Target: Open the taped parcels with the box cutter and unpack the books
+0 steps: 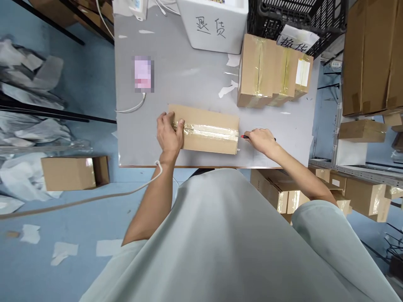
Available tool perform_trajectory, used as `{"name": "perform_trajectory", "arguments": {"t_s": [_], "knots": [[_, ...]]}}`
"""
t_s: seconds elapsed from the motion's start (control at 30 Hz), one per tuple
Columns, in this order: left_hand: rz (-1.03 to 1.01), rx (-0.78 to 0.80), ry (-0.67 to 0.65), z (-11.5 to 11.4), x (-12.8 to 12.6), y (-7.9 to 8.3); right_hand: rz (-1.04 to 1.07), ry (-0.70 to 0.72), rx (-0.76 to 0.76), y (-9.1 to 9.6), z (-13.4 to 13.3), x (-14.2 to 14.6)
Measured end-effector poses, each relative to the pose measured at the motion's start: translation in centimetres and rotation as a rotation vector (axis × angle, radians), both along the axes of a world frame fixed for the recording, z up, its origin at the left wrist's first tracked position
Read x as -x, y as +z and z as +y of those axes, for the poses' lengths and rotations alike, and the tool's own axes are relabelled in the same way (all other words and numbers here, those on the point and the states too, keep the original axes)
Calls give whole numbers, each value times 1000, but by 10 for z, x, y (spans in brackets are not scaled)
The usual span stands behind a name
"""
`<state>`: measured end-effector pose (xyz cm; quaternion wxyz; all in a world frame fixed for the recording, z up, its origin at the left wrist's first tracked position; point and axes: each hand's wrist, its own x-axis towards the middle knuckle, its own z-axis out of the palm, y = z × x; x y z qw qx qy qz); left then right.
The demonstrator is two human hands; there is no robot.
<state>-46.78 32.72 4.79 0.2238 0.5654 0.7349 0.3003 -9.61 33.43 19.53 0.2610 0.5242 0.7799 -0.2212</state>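
Note:
A long cardboard box (208,144) with shiny clear tape along its top seam lies near the table's front edge. My left hand (169,133) grips its left end, thumb on the top near the tape and fingers over the far left corner. At the opposite end, my right hand (260,140) is closed around a small knife (244,136) with a red and black handle. Its thin blade points left and meets the right end of the taped seam. How deep the tip sits cannot be made out.
Taped cardboard boxes (256,71) stand at the table's back right, before a black crate (283,19). A white bin (217,33) with handwriting is at the back. A blurred-out pink device (143,74) with a cable lies left. Tape scraps (228,89) litter the grey table (189,84).

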Motion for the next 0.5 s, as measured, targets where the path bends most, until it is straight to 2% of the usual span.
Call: {"name": "perform_trajectory", "arguments": {"t_s": [0.1, 0.17, 0.23, 0.3, 0.4, 0.5], "knots": [[-4, 1, 0, 3, 4, -1, -26, -56, -19, -8, -3, -24], [-20, 9, 2, 6, 12, 0, -37, -166, -32, -23, -7, -50], [-36, 8, 9, 9, 24, 0, 92, -340, -30, -45, -14, -72], [-45, 1, 16, 12, 38, 1, 305, -607, -5, -73, -25, -78], [-40, -17, 42, 16, 58, 2, 611, -1111, 81, -114, -46, -44], [-32, -4, 75, 19, 71, 5, 892, -1405, 124, -138, -61, 20]]}}
